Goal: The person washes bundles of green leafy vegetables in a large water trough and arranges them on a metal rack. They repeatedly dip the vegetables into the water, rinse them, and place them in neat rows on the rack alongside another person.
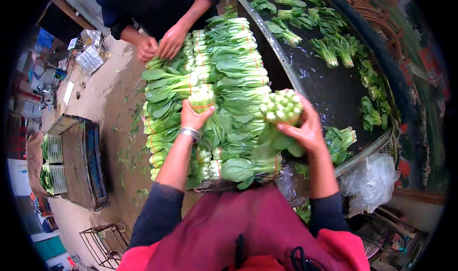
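My right hand [305,125] is closed around a bunch of bok choy [281,106], its pale cut stem ends facing up and its leaves hanging below. In my left hand [193,118] is another bok choy bunch [202,96], bound with a red band, held over the stack with its leaves trailing toward me. Under and between my hands lies a stack of banded bok choy [238,94], laid in rows with the white stem ends lined up. A silver bracelet [189,133] circles my left wrist.
Across the stack a co-worker's hands [164,44] touch the greens at its far left. Right of it, a dark metal-rimmed trough [305,75] holds water and several loose bunches. A clear plastic bag [369,182] lies at the near right; a cart [71,161] with crates stands left.
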